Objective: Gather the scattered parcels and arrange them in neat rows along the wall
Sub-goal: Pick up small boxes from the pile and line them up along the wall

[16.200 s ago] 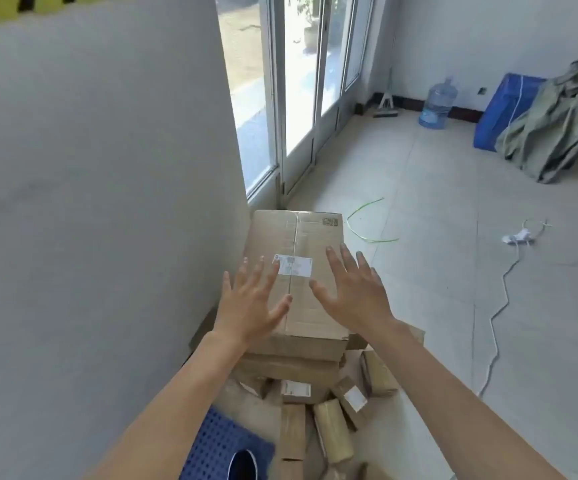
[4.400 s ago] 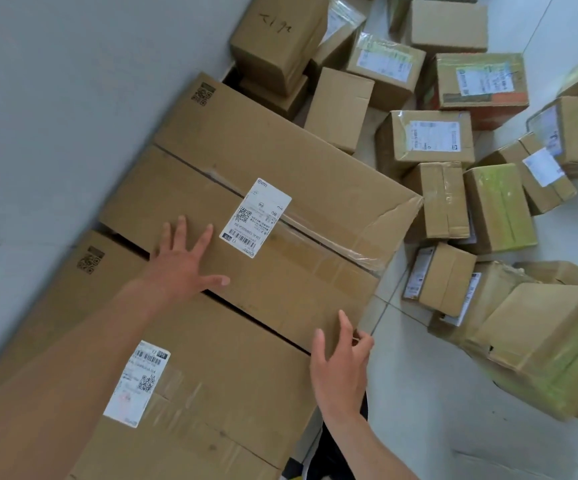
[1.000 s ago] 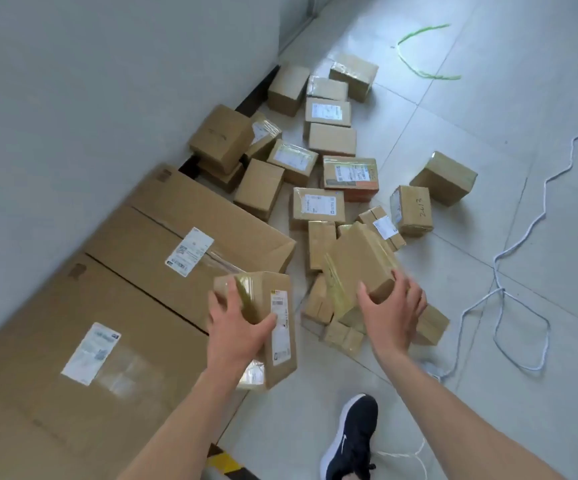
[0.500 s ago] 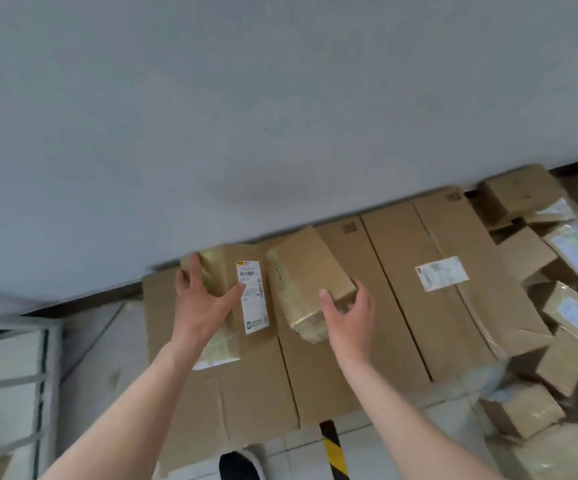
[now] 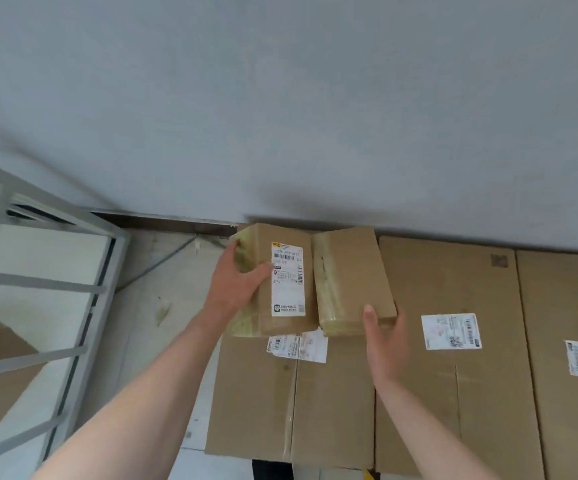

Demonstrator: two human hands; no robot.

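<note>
Two parcels and two hands in view.

Left hand (image 5: pixel 235 289): thumb laid over the top face and fingers curled round the left side of the labelled parcel (image 5: pixel 282 282), a firm grasp.

Right hand (image 5: pixel 386 337): fingers straight and relaxed, clasping nothing. The thumb tip is at the near end of the plain parcel (image 5: pixel 349 278). Whether the other fingers touch the cardboard cannot be told.

Labelled parcel: brown, wrapped in clear tape, long white shipping label on top. Plain parcel: brown, taped along its top.

The two lie side by side with their long sides together and their far ends at the wall (image 5: pixel 280 98). Both are over the far part of the left carton (image 5: pixel 294 403). Whether the labelled one is fully set down cannot be told. Their near ends partly cover a white label on that carton.

The middle carton (image 5: pixel 453 393) lies flat just to the right, edge to edge with the left one, and has a white label on top. The right carton (image 5: pixel 564 306) is beyond it, also labelled and cut off by the frame edge. All three lie in a row along the wall.

Left of the cartons is pale floor (image 5: pixel 162 306) with dark skirting at the wall foot, and a grey metal rack (image 5: pixel 38 289).
</note>
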